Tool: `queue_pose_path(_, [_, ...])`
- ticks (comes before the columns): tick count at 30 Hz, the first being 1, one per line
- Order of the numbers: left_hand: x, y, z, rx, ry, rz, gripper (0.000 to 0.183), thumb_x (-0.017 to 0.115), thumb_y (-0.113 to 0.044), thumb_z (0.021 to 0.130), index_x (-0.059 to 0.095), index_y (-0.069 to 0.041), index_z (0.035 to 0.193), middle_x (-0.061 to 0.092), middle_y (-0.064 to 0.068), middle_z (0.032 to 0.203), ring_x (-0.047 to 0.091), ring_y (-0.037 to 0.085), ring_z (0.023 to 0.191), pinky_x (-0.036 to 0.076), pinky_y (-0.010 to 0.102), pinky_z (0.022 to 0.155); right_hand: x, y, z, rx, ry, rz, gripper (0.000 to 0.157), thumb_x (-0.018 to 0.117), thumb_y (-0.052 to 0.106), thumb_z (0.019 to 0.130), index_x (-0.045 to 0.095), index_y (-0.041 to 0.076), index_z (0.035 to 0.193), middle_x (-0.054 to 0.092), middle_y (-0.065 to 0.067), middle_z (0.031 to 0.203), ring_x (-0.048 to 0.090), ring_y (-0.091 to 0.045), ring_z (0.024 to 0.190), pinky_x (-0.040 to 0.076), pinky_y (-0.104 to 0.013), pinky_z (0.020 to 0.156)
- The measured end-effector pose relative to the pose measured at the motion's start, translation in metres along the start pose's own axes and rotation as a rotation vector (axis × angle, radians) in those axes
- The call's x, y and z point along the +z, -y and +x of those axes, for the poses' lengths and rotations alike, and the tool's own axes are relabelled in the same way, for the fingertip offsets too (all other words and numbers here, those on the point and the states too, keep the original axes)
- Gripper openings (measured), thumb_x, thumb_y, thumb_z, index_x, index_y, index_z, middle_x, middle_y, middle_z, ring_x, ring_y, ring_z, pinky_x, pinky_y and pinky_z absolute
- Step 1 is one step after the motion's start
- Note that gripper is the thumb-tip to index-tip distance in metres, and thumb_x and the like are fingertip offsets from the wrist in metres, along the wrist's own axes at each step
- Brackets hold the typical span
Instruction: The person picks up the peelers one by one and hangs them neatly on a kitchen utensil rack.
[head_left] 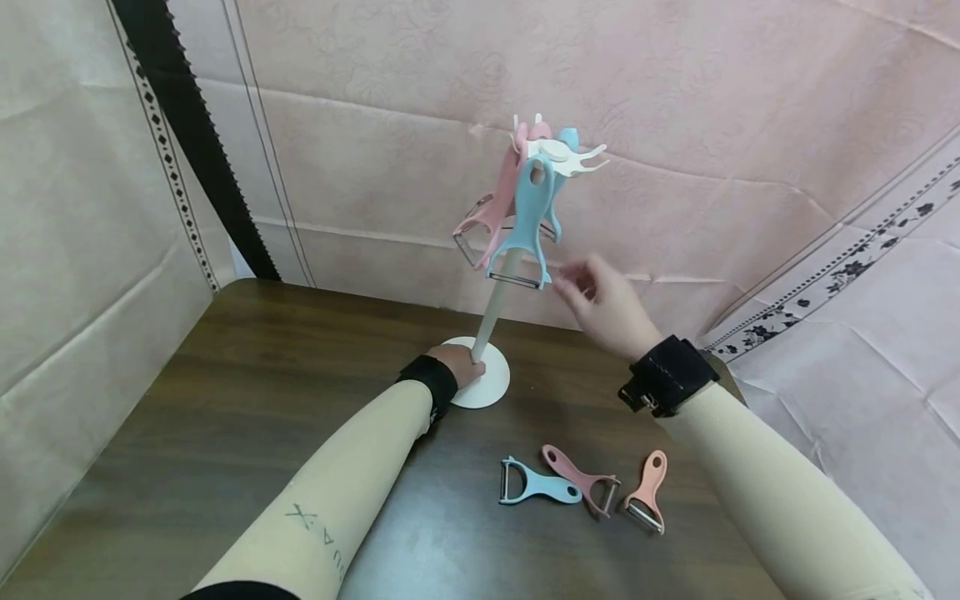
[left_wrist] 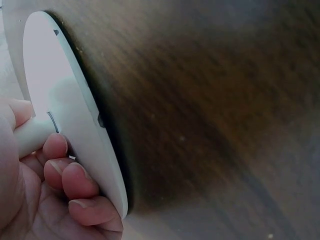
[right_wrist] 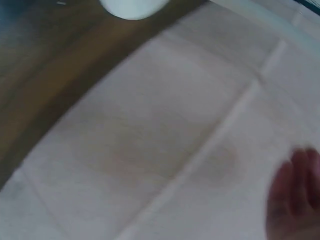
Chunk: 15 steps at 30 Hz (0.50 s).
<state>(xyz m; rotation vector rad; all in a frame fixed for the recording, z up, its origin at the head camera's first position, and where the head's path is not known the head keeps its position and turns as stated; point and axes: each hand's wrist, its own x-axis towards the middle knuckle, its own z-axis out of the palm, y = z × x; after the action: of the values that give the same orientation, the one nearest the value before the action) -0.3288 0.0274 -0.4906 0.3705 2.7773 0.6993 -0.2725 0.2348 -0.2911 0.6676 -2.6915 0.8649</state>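
A white stand with a round base and a hooked top stands tilted in the head view. My left hand grips its pole low down, the curled fingertips right at the base in the left wrist view. From the hooks hang a light blue peeler in front, another blue peeler behind it, and pink peelers to the left. Just right of the front blue peeler, my right hand is raised with loosely bent fingers and holds nothing.
On the brown table, nearer me, lie a blue peeler, a dusty pink peeler overlapping it, and a peach peeler. Pale patterned cloth hangs behind the table's far edge and at both sides.
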Motion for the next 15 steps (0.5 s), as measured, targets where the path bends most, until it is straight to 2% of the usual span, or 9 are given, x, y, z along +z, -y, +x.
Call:
queue_pose_path(3, [-0.001,-0.002,-0.001,-0.010,0.002,-0.001,0.036,0.055,-0.038,0.093,0.073,-0.006,0.098,0.068,0.002,0.082,0.059,0.020,0.075,0.048,0.037,0.079,0.013,-0.009,-0.017,-0.026,0.244,-0.088,0.013,0.064,0.018,0.094,0.062,0.007,0.101,0.065,-0.002,0.089,0.059,-0.015,0.079,0.048,-0.036,0.072])
queue_pose_path(5, [0.000,-0.003,0.000,-0.019,0.003,-0.005,0.036,0.055,-0.037,0.094,0.073,-0.006,0.099,0.068,0.003,0.084,0.060,0.021,0.077,0.047,0.038,0.080,0.023,-0.015,-0.031,-0.013,0.427,-0.132,0.010,0.067,0.016,0.092,0.063,0.008,0.098,0.064,0.001,0.086,0.060,-0.013,0.078,0.049,-0.035,0.071])
queue_pose_path(7, [0.001,-0.002,0.001,-0.027,0.002,-0.007,0.036,0.055,-0.038,0.094,0.073,-0.007,0.099,0.069,0.003,0.085,0.060,0.021,0.078,0.047,0.038,0.081,0.032,-0.019,-0.046,0.044,0.601,-0.148,0.011,0.069,0.014,0.089,0.063,0.009,0.096,0.063,0.003,0.085,0.059,-0.012,0.078,0.049,-0.034,0.071])
queue_pose_path(9, [0.003,-0.001,0.003,-0.034,0.000,-0.014,0.036,0.055,-0.038,0.093,0.073,-0.008,0.099,0.069,0.003,0.087,0.060,0.020,0.079,0.047,0.039,0.082,0.040,-0.023,-0.061,0.113,0.734,-0.160,0.012,0.071,0.011,0.087,0.063,0.010,0.096,0.062,0.004,0.085,0.059,-0.011,0.079,0.050,-0.034,0.072])
queue_pose_path(12, [0.005,0.001,0.004,-0.033,-0.005,-0.028,0.035,0.056,-0.038,0.093,0.073,-0.008,0.098,0.069,0.003,0.087,0.060,0.021,0.079,0.047,0.039,0.082,0.052,-0.027,-0.081,0.191,0.827,-0.164,0.013,0.072,0.009,0.085,0.064,0.010,0.096,0.063,0.003,0.085,0.058,-0.013,0.078,0.049,-0.035,0.071])
queue_pose_path(15, [0.006,0.002,0.005,-0.025,-0.006,-0.038,0.035,0.056,-0.038,0.092,0.073,-0.008,0.098,0.069,0.002,0.087,0.060,0.021,0.078,0.047,0.039,0.082,0.060,-0.031,-0.096,0.248,0.839,-0.189,0.014,0.074,0.010,0.084,0.065,0.012,0.094,0.062,0.004,0.084,0.057,-0.014,0.076,0.048,-0.037,0.071])
